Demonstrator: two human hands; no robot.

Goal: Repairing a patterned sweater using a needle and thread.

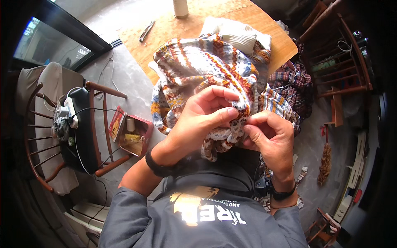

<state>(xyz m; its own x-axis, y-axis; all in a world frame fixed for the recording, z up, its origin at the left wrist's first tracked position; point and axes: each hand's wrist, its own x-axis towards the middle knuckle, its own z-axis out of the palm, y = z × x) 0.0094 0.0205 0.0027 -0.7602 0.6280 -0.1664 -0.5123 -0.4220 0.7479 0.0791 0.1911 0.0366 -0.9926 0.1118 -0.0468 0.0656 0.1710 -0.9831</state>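
A patterned knit garment (198,62) in white, blue, rust and yellow lies bunched over the near edge of the wooden table and hangs into my lap. My left hand (207,108) pinches a gathered edge of the knit between thumb and fingers. Close beside it, on the right, my right hand (269,133) has thumb and forefinger pressed together at the same edge. Whether a needle or thread is between those fingertips is too small to tell. Behind the garment lies a folded white ribbed knit piece (238,37).
On the wooden table (248,12) are thread snips (147,31) and a thread cone (180,8). To the left, a chair (93,124) holds a power strip (72,113), near an open red box (145,136) with thread. More knitwear (291,83) hangs at right, by another wooden chair (344,90).
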